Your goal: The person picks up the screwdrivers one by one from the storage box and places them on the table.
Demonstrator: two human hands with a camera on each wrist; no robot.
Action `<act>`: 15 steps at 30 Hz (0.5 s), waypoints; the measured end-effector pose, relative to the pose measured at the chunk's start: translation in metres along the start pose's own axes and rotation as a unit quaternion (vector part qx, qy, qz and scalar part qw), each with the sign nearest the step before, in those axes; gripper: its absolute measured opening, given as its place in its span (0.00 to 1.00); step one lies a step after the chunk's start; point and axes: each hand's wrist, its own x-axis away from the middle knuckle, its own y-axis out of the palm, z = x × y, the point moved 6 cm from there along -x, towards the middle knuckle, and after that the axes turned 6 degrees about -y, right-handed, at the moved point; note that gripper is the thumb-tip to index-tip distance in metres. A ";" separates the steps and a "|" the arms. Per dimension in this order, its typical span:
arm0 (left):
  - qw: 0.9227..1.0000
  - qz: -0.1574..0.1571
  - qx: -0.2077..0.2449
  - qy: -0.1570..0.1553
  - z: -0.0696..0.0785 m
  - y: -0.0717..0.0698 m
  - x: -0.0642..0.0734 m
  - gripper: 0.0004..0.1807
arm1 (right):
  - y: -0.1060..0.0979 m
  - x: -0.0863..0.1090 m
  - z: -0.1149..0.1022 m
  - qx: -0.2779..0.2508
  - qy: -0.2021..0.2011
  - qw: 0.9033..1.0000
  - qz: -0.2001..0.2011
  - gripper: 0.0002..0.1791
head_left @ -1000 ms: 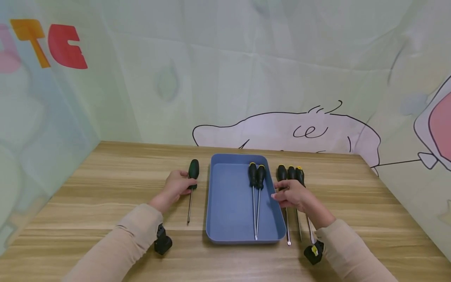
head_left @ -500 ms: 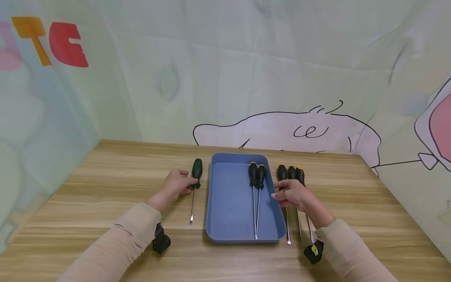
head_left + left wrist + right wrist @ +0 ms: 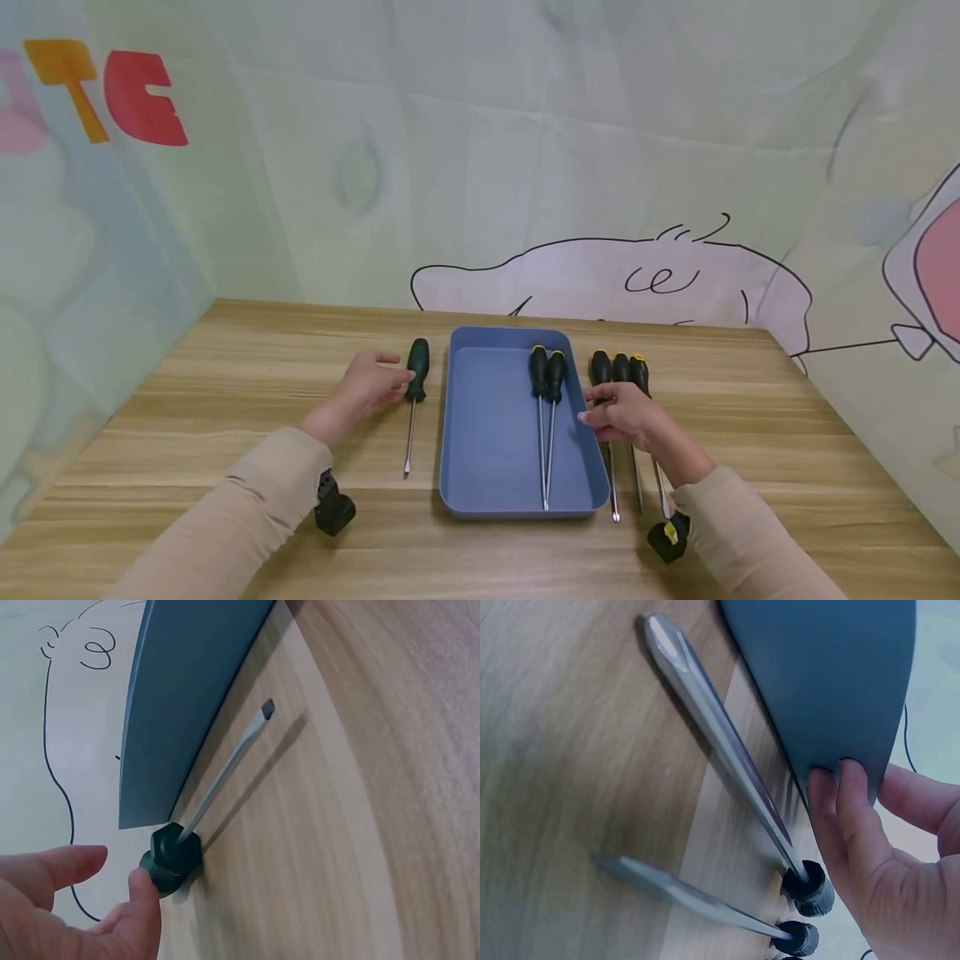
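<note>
A green-handled screwdriver lies left of the blue tray, blade toward the front. My left hand is beside its handle, one fingertip overlapping it in the head view. In the left wrist view, thumb and fingers stand apart next to the handle, not wrapped round it. At the tray's right wall, my right hand holds the edge, two fingertips against the outer face and another digit at the rim. Two black-handled screwdrivers with yellow ends lie side by side in the tray's right half.
Three more black-and-yellow screwdrivers lie right of the tray, partly under my right hand and wrist. A printed cloth stands behind the wooden table. A black wrist camera hangs from each sleeve.
The green screwdriver has shifted slightly right, toward the tray, and turned a little. My left hand has drawn back left from its handle, loosening its fingers. My right hand stays at the tray.
</note>
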 end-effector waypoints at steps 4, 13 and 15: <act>1.000 -0.006 -0.011 0.009 0.006 0.001 0.003 0.27 | -0.001 0.000 -0.001 0.002 -0.003 1.000 -0.001 0.28; 0.999 -0.033 -0.021 0.032 0.021 0.005 0.010 0.24 | 0.000 0.000 0.000 -0.004 0.001 1.000 -0.002 0.29; 0.998 -0.037 -0.026 0.033 0.024 0.006 0.011 0.24 | 0.000 0.000 0.001 -0.005 0.002 1.000 -0.001 0.29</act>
